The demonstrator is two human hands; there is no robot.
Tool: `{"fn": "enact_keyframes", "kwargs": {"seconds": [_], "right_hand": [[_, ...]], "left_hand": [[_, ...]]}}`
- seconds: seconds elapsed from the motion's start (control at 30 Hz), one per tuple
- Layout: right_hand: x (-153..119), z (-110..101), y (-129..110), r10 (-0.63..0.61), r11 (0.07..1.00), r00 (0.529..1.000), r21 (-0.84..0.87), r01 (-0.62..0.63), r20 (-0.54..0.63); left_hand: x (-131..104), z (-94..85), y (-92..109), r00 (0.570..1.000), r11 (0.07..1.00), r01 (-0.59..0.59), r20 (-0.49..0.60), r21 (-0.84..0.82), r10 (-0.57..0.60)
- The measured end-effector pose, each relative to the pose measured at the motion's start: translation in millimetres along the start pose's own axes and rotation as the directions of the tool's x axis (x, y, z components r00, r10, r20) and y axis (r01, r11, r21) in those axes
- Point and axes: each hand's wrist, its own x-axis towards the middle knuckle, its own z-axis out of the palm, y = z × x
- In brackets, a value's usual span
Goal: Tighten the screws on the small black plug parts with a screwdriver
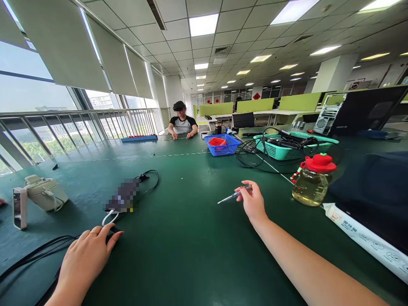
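My right hand (251,199) is raised over the table on the right. It holds a slim screwdriver (227,198) with a clear handle between thumb and fingers, the metal tip pointing left. At the lower left my left hand (91,250) lies low over the table, fingers curled and thumb apart from them. Something dark shows between thumb and forefinger; the fingers hide most of it. Black cables (41,246) run in from the left to that hand. Just beyond its fingertips, a white cable (110,217) leads to a blurred-out dark device (123,195).
A pale bag-like case (46,193) and an upright phone-like thing (19,208) stand left. To the right are a red-lidded bottle (314,180) and a long white box (366,238). Farther back are a blue basket (221,146), a green cable basket (280,148) and a seated person (183,123).
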Motion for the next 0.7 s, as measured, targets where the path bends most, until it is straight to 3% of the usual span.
{"fn": "enact_keyframes", "kwargs": {"seconds": [0.33,0.7], "right_hand": [[0,1,-1,0.013,1.0,1.0,0.015,-0.013,-0.002],[-1,1,-4,0.006,1.0,1.0,0.006,-0.006,0.0]], "left_hand": [[-1,12.0,-8,0.995,0.99,0.026,0.103,-0.135,-0.012],[3,30.8,-15,0.997,0.968,-0.022,0.062,-0.251,0.039]]}}
